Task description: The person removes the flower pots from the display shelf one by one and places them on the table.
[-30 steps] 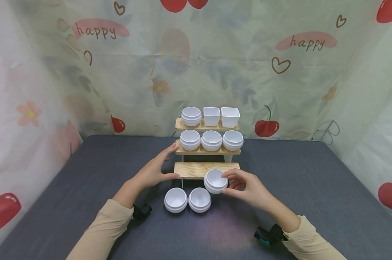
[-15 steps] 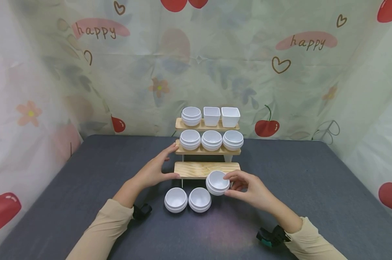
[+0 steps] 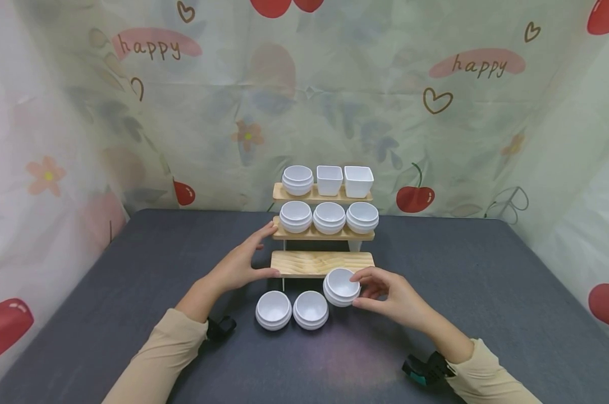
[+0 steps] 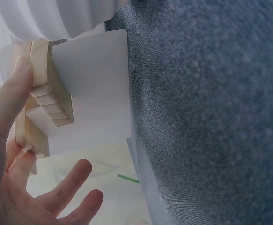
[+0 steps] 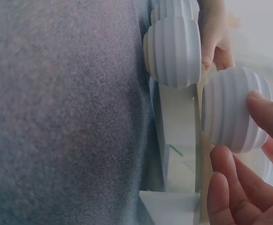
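Head view, centre of frame: three-tier wooden shelf (image 3: pixel 322 262) stands on the dark grey surface (image 3: pixel 486 292), backed by a printed curtain (image 3: pixel 132 112) with cherries and "happy" lettering.

Right hand (image 3: pixel 392 294), right of centre: thumb and fingers pinched on a white ribbed bowl (image 3: pixel 342 287), held just at the front right corner of the lowest shelf board. Whether the bowl touches board or surface, cannot tell. In the right wrist view the same bowl (image 5: pixel 234 110) sits between the fingertips (image 5: pixel 267 112) at the right edge of frame.

Left hand (image 3: pixel 243 261), left of centre: fingers spread and nearly straight, thumb against the left end of the lowest board, a fingertip at the left end of the middle board. Nothing gripped. Left wrist view shows the thumb (image 4: pixel 10 98) lying along the wood edge.

Two more ribbed bowls sit side by side on the surface below the shelf: left bowl (image 3: pixel 273 310), middle bowl (image 3: pixel 310 309), the two touching or nearly so. The held bowl is just up and right of the middle one.

Middle tier: three round bowls (image 3: pixel 329 217). Top tier: one round bowl (image 3: pixel 297 179), two square cups (image 3: pixel 344 180).
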`<state>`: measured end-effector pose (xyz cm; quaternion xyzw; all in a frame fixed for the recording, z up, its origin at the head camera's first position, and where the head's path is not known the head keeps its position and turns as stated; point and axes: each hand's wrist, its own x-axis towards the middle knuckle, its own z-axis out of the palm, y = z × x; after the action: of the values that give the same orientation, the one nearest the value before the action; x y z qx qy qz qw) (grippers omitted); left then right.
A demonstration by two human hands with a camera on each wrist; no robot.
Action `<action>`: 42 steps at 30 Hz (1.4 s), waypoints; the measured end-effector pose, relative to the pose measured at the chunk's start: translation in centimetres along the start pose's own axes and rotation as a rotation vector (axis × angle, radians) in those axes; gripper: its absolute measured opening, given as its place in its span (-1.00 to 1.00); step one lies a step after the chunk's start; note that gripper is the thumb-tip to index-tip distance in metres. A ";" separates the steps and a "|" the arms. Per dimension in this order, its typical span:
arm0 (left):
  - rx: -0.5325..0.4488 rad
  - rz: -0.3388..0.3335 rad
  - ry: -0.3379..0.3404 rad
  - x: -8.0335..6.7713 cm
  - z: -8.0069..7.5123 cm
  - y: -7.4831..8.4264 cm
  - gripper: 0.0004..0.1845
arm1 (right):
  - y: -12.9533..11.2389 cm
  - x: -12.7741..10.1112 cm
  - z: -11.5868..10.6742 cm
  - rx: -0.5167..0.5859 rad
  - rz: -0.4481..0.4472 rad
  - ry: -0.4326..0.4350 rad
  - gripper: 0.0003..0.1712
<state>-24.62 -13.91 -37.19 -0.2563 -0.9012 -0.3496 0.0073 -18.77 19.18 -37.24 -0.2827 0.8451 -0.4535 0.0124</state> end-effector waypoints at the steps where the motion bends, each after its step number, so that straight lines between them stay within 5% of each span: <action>1: -0.001 0.000 -0.001 0.0 0.0 0.0 -0.01 | 0.0 0.0 0.0 0.002 -0.001 -0.001 -0.58; 42: -0.011 0.006 -0.003 0.0 -0.1 -0.2 -0.01 | 2.1 -1.3 -0.3 0.006 -0.034 -0.093 -0.60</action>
<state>-24.73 -14.02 -37.24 -0.2593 -0.8985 -0.3541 0.0055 -18.75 20.91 -38.95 -0.3175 0.8373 -0.4427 0.0448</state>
